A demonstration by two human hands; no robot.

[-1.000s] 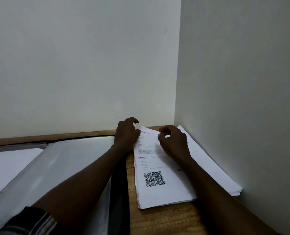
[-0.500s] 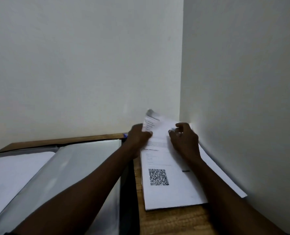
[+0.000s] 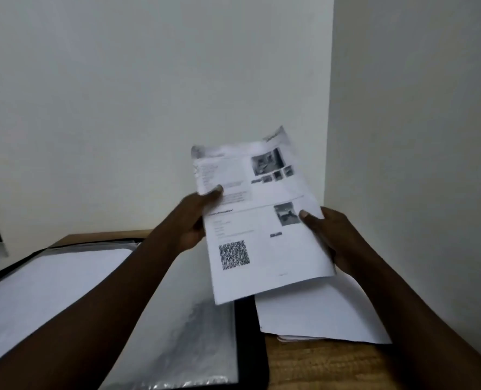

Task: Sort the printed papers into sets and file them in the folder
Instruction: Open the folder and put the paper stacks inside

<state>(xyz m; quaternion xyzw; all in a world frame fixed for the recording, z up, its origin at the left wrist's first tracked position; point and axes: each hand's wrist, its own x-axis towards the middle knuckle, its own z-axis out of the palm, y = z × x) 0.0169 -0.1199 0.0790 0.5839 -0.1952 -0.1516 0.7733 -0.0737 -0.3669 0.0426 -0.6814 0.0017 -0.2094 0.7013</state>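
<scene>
The left hand and the right hand hold a printed sheet with a QR code up in the air, each pinching one side edge with the thumb on top. Below it, the paper stack lies on the wooden table near the right wall. The open folder with clear sleeves lies to the left, just beside the stack.

Left hand: raised, thumb pinching printed sheet at left edge. Right hand: same, right edge. Forearms extended.
</scene>
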